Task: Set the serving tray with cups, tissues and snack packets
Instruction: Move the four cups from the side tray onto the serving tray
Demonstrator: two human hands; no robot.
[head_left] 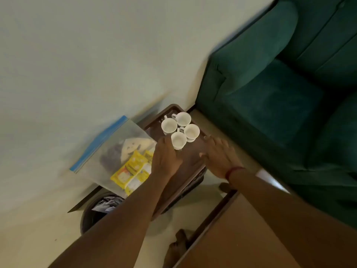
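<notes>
Both hands are reaching over the brown serving tray (174, 110): the left hand (166, 159) is lying with fingers loosely spread, its tips touching the nearest of 4 white cups (178, 139), while the right hand (219, 153) is hovering flat and released, grasping nothing. The cups are sitting clustered at the tray's far end, and yellow snack packets (131, 171) are resting inside a clear zip bag (108, 147) just left of the tray.

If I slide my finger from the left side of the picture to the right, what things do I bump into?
Plastic zip bag → yellow snack packets → left hand → right hand → green sofa. The four white cups on the brown tray sit above both hands, so they have no clear place.
</notes>
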